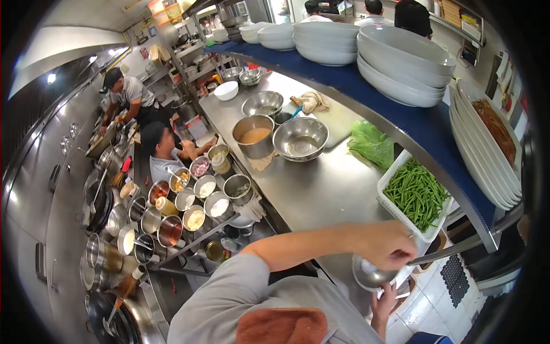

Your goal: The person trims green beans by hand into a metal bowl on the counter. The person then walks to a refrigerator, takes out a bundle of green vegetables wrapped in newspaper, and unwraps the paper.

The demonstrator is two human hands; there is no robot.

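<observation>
Grey shirt (269, 286) is filling the foreground, with the bowl (371, 277) sitting near the beans (416, 194). The right hand (386, 302) is gripping its rim; the left hand (389, 251) is curling above, its hold too blurred to tell. Work over the bowl seems to be going on, calling for steady support.

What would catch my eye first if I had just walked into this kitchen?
Probably the green beans, bright in their white basket on the right. Just below in the view, the left hand and right hand are at a metal bowl. Stacked white dishes line the blue shelf at upper right, while pots crowd the left side.
</observation>
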